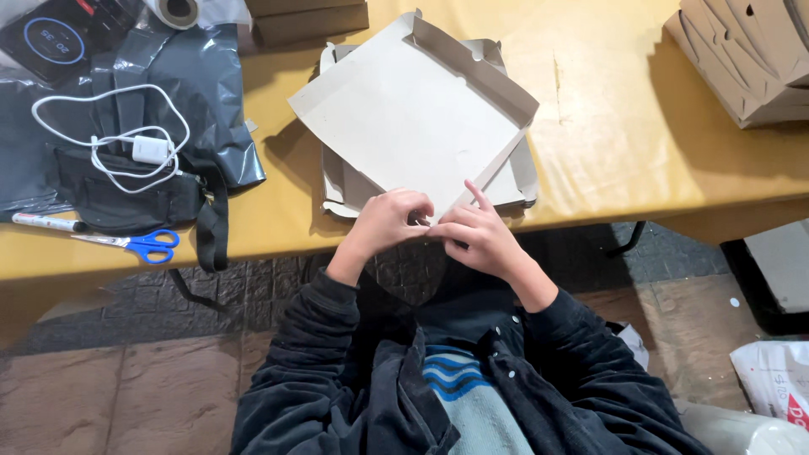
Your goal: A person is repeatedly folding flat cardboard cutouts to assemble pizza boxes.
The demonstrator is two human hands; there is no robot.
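A yellow table (607, 126) spans the view above a tiled floor. Both hands meet at its near edge: the left hand (383, 223) and right hand (476, 236) pinch the nearest corner of a half-folded cardboard box (404, 118), fingers curled on the flap. The box lies just beyond the hands, on top of flat blanks (527, 173). Well left of the left hand lie blue scissors (139, 244), a marker (46, 222) and a white charger (150, 149) on grey bags (211, 84). Folded boxes (750, 50) are stacked far beyond the right hand.

Soft overhead light leaves glare on the yellow table (607, 126), dim floor below, sharp focus, slight edge distortion.
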